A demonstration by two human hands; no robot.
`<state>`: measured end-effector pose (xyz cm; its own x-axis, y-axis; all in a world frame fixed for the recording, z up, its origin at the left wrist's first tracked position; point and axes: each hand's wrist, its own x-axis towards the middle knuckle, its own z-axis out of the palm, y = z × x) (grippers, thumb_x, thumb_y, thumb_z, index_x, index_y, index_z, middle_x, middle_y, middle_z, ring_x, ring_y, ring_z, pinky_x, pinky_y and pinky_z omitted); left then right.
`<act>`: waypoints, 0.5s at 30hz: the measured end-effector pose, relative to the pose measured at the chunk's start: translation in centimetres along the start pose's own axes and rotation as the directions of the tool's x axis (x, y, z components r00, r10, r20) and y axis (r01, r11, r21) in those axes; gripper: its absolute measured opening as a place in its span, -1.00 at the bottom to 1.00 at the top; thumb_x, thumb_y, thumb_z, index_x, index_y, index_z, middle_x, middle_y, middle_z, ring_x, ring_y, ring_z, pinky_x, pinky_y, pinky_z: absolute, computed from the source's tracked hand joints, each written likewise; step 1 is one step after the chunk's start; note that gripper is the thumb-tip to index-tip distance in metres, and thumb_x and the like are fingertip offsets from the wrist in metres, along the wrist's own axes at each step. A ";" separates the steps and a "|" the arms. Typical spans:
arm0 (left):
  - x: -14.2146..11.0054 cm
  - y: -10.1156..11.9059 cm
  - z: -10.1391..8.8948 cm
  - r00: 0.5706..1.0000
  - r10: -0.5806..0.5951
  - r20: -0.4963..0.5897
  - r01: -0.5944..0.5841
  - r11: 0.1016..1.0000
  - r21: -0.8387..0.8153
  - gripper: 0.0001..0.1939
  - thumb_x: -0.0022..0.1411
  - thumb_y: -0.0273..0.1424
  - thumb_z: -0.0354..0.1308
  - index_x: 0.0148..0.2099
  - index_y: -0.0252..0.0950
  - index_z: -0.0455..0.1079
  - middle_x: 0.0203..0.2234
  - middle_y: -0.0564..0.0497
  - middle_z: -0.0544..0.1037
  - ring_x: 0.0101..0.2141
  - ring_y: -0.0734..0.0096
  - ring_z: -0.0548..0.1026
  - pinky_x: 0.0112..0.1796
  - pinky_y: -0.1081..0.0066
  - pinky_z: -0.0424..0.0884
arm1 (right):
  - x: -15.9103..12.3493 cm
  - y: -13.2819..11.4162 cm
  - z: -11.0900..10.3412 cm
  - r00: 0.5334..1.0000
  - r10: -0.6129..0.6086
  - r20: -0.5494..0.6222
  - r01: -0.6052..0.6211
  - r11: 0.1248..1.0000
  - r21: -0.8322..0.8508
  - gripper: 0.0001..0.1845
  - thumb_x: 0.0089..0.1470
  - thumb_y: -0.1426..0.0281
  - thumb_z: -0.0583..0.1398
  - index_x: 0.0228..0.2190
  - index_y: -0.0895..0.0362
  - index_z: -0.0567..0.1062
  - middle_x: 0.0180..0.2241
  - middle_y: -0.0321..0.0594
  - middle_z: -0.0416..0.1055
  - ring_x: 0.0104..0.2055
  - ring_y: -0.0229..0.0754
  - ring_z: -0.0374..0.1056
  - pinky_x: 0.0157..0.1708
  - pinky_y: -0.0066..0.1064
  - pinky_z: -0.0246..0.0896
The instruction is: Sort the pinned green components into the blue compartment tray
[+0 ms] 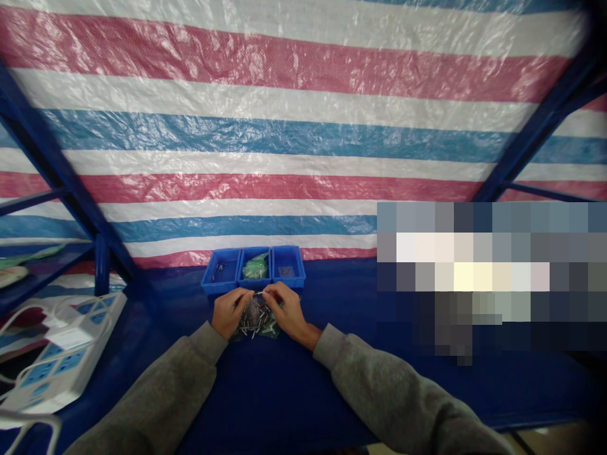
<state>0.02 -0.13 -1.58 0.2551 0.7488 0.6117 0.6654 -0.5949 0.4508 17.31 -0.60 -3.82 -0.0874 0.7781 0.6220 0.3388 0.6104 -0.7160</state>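
My left hand [231, 309] and my right hand [286, 307] are raised close together, fingertips pinched and facing each other. Between them runs a small thin rod-like part [258, 292], each end at one hand's fingers; its exact kind is too small to tell. Right below lies a clear plastic bag [257, 316] with many small metal pin-like pieces in and around it, partly covered by both hands. Just beyond stand three blue bins: the left bin [208, 283] holds a few thin pieces, the middle bin [241, 253] green packets [256, 268], the right bin [298, 262] small greyish pieces.
A blue surface [265, 392] lies under everything. On the left is a white power strip [71, 370] with plugs and white cables. Blue metal frame bars [76, 196] rise at both sides before a striped plastic sheet [284, 139]. The area at right is pixelated.
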 end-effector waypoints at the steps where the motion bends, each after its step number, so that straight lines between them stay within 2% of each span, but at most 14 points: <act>1: 0.0 0.1 0.0 1.000 0.002 0.005 -0.002 1.000 0.004 -0.69 0.27 -0.27 -0.04 -0.42 -0.28 0.41 -0.58 0.07 0.49 -0.54 0.50 0.44 -0.45 0.53 0.31 | 0.0 0.0 0.0 1.000 0.001 0.003 -0.001 1.000 -0.001 -0.79 0.15 0.30 0.07 -0.35 0.13 0.45 -0.46 -0.25 0.35 -0.43 -0.26 0.24 -0.39 -0.45 0.15; 9: 0.0 0.5 -0.2 1.000 0.003 0.014 -0.004 1.000 0.029 -0.62 0.26 -0.27 -0.03 -0.56 -0.30 0.30 -0.69 0.11 0.36 -0.60 0.54 0.36 -0.48 0.53 0.25 | 0.0 -0.1 -0.1 0.999 -0.028 0.038 0.028 1.000 -0.003 -0.78 0.17 0.30 0.05 -0.37 0.14 0.44 -0.45 -0.26 0.34 -0.42 -0.26 0.23 -0.37 -0.45 0.13; 15: -0.2 0.3 0.0 0.999 -0.026 -0.020 0.025 0.999 -0.048 -0.78 0.24 -0.27 0.01 -0.35 -0.29 0.37 -0.55 0.10 0.46 -0.53 0.52 0.40 -0.41 0.53 0.30 | 0.0 -0.1 -0.1 0.999 -0.017 0.035 0.018 1.000 -0.017 -0.78 0.17 0.32 0.05 -0.39 0.15 0.42 -0.46 -0.26 0.34 -0.43 -0.27 0.22 -0.39 -0.46 0.12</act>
<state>0.14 -0.42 -1.53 0.2235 0.7580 0.6127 0.6369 -0.5895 0.4969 17.41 -0.65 -3.74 -0.1260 0.7723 0.6227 0.3535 0.6214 -0.6992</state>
